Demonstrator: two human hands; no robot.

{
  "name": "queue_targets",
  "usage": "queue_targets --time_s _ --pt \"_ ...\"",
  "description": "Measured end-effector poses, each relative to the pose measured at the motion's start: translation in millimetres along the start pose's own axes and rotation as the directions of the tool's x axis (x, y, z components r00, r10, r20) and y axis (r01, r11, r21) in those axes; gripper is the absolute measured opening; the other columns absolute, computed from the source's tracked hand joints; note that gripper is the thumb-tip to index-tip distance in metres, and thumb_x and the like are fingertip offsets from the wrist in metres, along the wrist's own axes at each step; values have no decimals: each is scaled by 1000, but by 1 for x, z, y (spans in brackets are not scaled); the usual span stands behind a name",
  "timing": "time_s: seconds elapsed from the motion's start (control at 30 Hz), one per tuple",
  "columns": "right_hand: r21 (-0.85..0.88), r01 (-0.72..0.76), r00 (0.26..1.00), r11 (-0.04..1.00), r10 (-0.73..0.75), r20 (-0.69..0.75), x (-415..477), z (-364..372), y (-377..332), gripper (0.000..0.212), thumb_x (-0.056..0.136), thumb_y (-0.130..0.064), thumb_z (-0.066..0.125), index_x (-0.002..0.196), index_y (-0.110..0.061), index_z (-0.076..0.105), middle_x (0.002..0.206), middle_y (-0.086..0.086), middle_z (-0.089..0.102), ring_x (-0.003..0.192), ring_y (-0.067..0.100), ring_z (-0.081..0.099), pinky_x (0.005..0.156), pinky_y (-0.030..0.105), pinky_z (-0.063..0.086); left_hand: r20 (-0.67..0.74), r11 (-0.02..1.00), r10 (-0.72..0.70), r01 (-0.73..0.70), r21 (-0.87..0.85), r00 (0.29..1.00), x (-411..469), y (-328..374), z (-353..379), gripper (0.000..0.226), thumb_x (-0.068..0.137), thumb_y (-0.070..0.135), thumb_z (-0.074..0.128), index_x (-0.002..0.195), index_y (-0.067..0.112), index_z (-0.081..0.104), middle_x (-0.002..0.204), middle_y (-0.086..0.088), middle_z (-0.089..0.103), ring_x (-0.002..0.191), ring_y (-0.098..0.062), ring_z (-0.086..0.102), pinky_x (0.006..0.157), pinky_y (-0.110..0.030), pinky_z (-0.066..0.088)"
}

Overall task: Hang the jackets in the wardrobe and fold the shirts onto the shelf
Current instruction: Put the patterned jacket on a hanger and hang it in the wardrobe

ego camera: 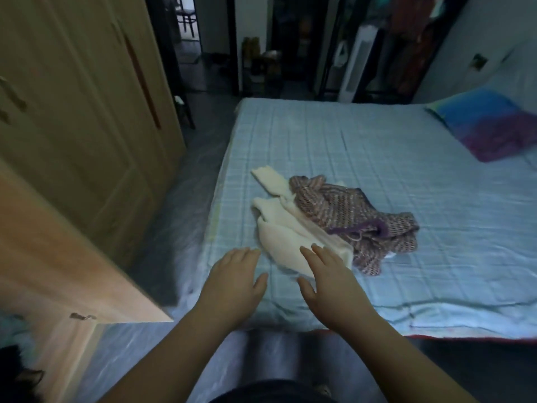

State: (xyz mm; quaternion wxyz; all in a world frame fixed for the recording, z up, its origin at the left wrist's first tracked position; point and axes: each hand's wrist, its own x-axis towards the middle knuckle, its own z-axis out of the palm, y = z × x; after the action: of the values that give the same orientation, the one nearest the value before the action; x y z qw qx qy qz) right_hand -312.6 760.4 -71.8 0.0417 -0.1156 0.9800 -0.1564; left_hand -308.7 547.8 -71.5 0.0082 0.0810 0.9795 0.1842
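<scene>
Hands, two, left (232, 282) and right (329, 282), fingers spread wide and empty, near seemingly two garments: cream (279, 228), purple knit (348, 210).

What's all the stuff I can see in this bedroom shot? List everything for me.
cream garment: one, cream, near corner of the bed, partly under the knit
knit garment: one, purple-pink, bunched beside the cream one
bed: one, pale blue checked cover, centre and right
pillow: one, blue and purple, far right of bed
wardrobe: one, light wood, left, door swung open
white tower unit: one, far wall
left hand: one, open, above bed edge
right hand: one, open, fingers over cream garment
</scene>
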Motion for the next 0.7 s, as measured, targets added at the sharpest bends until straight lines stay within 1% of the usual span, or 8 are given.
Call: queue_targets --time_s 0.07,0.2,0.33,0.43,0.5,0.57,0.6,0.7 --pt "1 -17 1000 1000 17 -21 1 -11 41 64 90 -44 46 149 -19 41 152 8 42 139 29 38 115 41 32 16 1000 9 -9 4 1000 21 30 12 64 85 51 34 129 12 60 122 -7 64 113 -29 59 97 -43 49" --pt "17 -34 997 999 35 -69 12 -31 118 61 87 -43 48 142 -16 46 143 6 49 131 29 45 107 43 41 13 998 60 -60 17 998 68 84 41 62 86 48 36 130 12 59 123 -5 65 113 -28 60 95 -40 50" --pt "66 -94 991 993 100 -85 24 -42 182 63 86 -42 50 144 -19 44 140 6 51 129 28 46 106 42 42 81 998 62 -64 14 995 115 126 70 75 84 56 22 141 16 49 139 -2 54 128 -24 48 106 -39 42" --pt "77 -164 986 984 166 -24 30 -45 218 61 91 -40 54 147 -19 41 147 5 45 137 26 38 110 40 36 138 997 72 -72 -7 988 143 147 93 78 83 58 20 144 16 45 144 -3 51 132 -24 44 109 -39 39" --pt "106 -195 981 975 194 14 36 -39 239 61 93 -36 57 149 -19 38 151 5 41 140 26 34 113 39 32 187 998 56 -53 -24 981 161 155 108 67 90 54 30 145 17 43 145 -2 49 133 -23 43 110 -38 38" --pt "112 -218 976 969 214 49 46 -32 257 63 95 -36 57 151 -18 36 154 6 38 143 26 30 115 38 29 219 998 56 -47 -45 974 179 157 122 55 97 42 45 146 16 42 146 -3 48 134 -23 42 110 -39 37" --pt "114 -229 973 967 222 65 53 -28 265 62 95 -36 57 151 -18 36 155 6 37 143 26 30 115 38 29 233 998 58 -48 -46 971 188 157 129 53 97 38 48 145 16 42 146 -3 48 133 -24 42 109 -38 37" --pt "138 -254 966 957 245 79 78 -16 282 57 92 -30 62 145 -15 45 146 9 47 135 29 39 109 40 36 268 997 61 -49 -53 961 219 150 147 53 97 35 51 145 15 43 145 -4 48 133 -25 42 108 -37 38"
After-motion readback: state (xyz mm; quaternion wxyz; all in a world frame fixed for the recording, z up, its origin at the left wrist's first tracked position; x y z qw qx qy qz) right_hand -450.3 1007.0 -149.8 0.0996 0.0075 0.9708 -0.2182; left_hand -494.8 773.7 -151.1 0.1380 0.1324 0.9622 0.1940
